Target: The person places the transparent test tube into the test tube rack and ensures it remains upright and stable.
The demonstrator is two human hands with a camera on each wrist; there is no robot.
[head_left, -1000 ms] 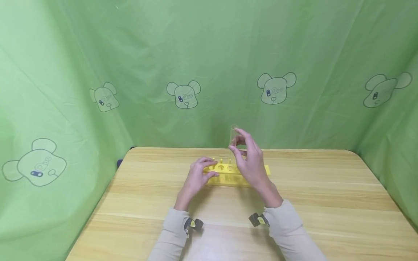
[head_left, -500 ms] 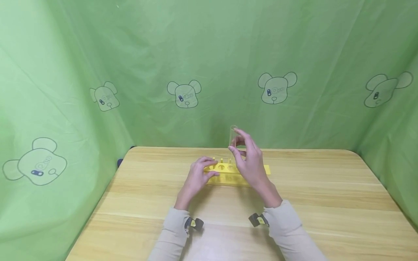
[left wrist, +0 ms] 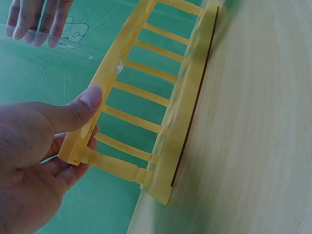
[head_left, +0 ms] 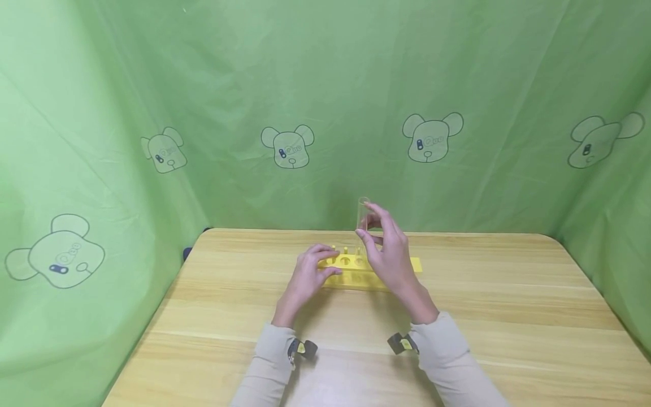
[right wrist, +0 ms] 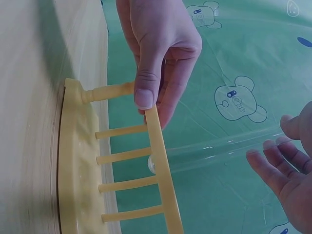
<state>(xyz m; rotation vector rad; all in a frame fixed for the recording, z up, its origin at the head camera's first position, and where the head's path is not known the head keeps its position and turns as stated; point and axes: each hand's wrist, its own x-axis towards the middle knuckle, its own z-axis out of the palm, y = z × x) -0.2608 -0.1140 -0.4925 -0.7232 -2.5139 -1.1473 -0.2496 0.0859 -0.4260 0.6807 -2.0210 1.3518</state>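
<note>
A yellow test tube rack (head_left: 417, 264) stands upright on the table. My left hand (head_left: 304, 275) grips the left end of its top bar, thumb on one side and fingers on the other, plain in the left wrist view. Above the rack, my right hand (head_left: 394, 257) pinches a clear glass test tube (head_left: 362, 213) near its upper part. The tube is upright, and its rounded bottom (right wrist: 152, 165) pokes just below the top bar through a hole, as the right wrist view shows. From the head, my right hand hides several holes toward the rack's right side.
Wooden table (head_left: 508, 305) extends around the rack on all sides. A green curtain (head_left: 351, 85) printed with bear heads hangs behind it and at both sides. Upright pegs (head_left: 346, 250) rise along the rack's back edge.
The test tube and my right hand have come down very slightly toward the rack. My left hand keeps its grip on the rack's end, and the rack stays in place.
</note>
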